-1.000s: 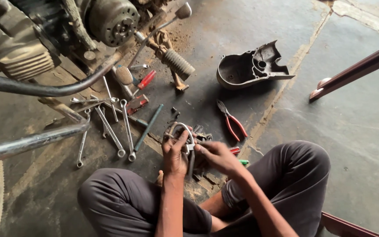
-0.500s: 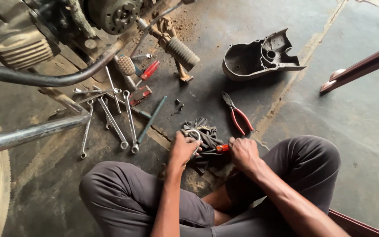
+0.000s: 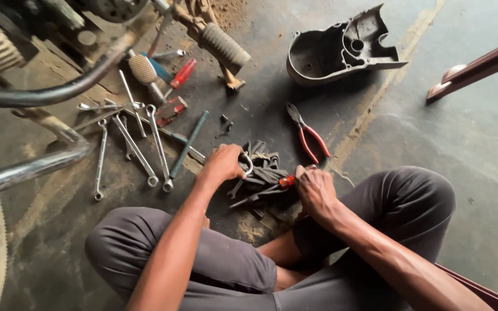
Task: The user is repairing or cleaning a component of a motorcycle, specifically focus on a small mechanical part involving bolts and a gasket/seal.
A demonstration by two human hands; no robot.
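Tools in a dark heap [image 3: 260, 173] are lying on the concrete floor [image 3: 462, 155] just in front of the person's crossed legs, near the lower middle of the floor as seen from the head camera. The left hand [image 3: 223, 164] is resting on the left side of the heap with its fingers curling around a pale metal ring [image 3: 248, 164] that is sticking out of the pile. The right hand [image 3: 315, 190] is closing its fingers on a screwdriver with an orange handle [image 3: 286, 182], whose shaft is pointing left into the heap.

Just beyond the heap, red-handled pliers [image 3: 306, 135] are lying on the floor with their jaws pointing away from the person. Farther off, toward the top edge of the floor, a grey engine cover [image 3: 341, 49] is sitting hollow side up. To the left of the heap, several spanners [image 3: 139, 144] are fanning out across the floor beside a long teal-shafted tool [image 3: 188, 144]. Past them a red-handled screwdriver [image 3: 183, 73] is lying near a ribbed footpeg [image 3: 223, 43] of the motorcycle [image 3: 7, 46], which is filling the top left corner. A chrome exhaust pipe [image 3: 24, 170] is crossing the left edge.
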